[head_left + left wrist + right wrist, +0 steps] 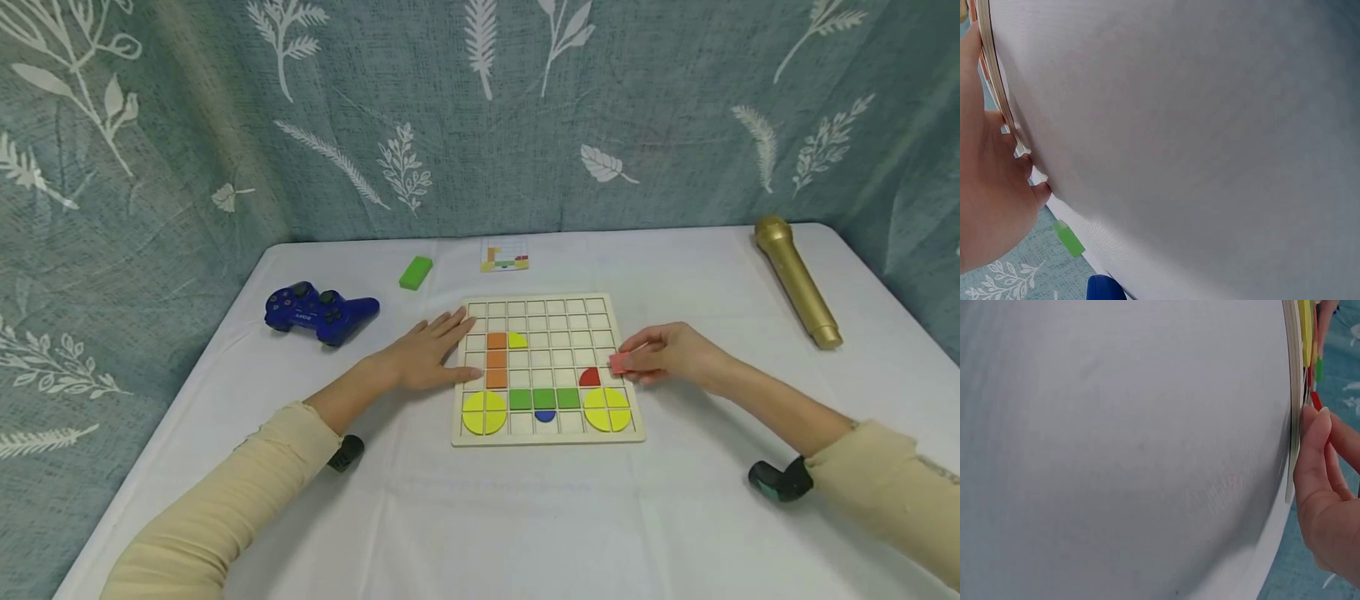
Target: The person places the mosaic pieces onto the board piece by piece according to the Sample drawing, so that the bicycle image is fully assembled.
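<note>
A pale wooden grid board (555, 358) lies on the white table, with orange, green, yellow, blue and red flat tiles in some of its cells. My left hand (431, 354) rests on the board's left edge, fingers spread out. Between the thumb and fingers of my right hand (671, 354) is a red square tile (619, 363), held at the board's right edge. A red quarter-circle tile (590, 377) sits in a cell just left of it. In the right wrist view, only a thin red edge of the pinched tile (1316, 400) shows.
Behind the board lie a small pattern card (505, 255) and a green block (416, 272). A blue game controller (321, 312) is at the left, and a gold microphone (798, 282) at the far right. A patterned curtain (525, 117) hangs behind the table.
</note>
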### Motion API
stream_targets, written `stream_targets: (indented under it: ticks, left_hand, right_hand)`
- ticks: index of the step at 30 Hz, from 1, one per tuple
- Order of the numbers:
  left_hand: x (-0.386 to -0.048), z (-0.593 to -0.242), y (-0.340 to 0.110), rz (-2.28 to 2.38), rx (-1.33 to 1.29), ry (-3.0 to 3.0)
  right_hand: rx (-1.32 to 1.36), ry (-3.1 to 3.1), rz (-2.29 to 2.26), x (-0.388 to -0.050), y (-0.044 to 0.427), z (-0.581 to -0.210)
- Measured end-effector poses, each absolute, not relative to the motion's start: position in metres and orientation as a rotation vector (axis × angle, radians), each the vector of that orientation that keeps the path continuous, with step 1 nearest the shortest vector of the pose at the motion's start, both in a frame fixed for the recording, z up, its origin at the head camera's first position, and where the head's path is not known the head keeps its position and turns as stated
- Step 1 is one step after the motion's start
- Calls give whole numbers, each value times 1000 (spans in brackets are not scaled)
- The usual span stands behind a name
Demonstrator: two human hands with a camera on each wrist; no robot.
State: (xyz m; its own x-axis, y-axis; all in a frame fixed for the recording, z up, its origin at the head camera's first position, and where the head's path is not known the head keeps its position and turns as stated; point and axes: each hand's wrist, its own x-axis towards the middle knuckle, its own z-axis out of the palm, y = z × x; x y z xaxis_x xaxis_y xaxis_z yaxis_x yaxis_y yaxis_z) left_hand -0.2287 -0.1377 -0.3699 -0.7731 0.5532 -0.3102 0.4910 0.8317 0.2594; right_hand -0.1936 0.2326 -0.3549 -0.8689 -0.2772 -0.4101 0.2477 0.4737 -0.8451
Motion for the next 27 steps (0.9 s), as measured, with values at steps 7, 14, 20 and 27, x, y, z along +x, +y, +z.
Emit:
stream_targets:
  ticks: [7,14,20,27]
  left_hand:
    - [-229,-369,-138,244,791,2629]
    - [-229,-368,-138,254,797,2624]
    - [-229,-368,-138,234,795,2626]
    - [-229,-370,-138,239,785,2629]
  right_hand:
    - [3,2275,-1349,-188,225,-357]
    - [-63,2405,-1235,-183,217,-356]
    - [-105,2500,-1136,-181,212,-353]
    - [-74,2477,-1108,-184,212,-349]
